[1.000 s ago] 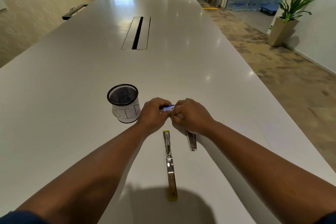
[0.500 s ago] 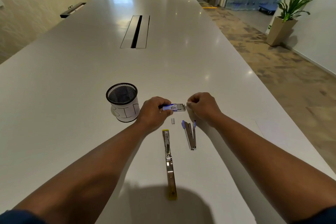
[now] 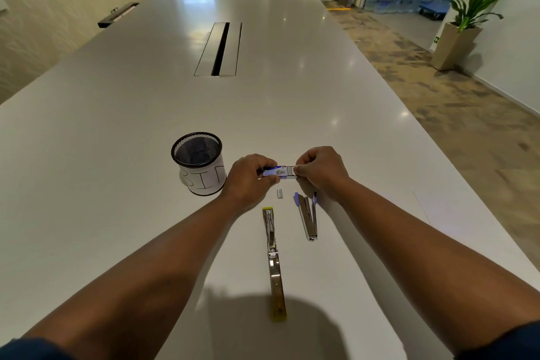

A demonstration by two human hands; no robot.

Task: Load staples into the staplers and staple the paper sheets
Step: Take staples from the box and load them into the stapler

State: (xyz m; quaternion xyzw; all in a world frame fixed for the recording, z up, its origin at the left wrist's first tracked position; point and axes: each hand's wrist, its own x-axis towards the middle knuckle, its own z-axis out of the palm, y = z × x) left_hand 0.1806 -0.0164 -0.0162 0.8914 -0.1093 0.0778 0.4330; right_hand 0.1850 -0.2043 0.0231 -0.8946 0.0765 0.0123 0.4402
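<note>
Left hand (image 3: 252,177): forearm reaching in from the lower left, knuckles up, fingers and thumb curled around the blue-printed end of a small staple box (image 3: 279,171), which it holds just above the white table (image 3: 117,126). Right hand (image 3: 320,168): forearm entering from the lower right, fingers bent, fingertips pinching the pale inner tray end of the same box, which shows drawn partly out of the sleeve. The two hands face each other with the box bridging the gap between them. Loose staple strip (image 3: 280,193): small, grey, lying flat on the table just below the box. Blue-tipped stapler (image 3: 308,217): swung open in a narrow V, lying near the right wrist. Yellow-ended stapler (image 3: 273,260): unfolded flat into one long line, lying between the two forearms, nearer the person. Black mesh cup (image 3: 199,162): upright, wrapped in a paper label lettered "BIN", standing just left of the left hand. Paper sheets: cannot tell which, if any, pale outline on the table is one.
</note>
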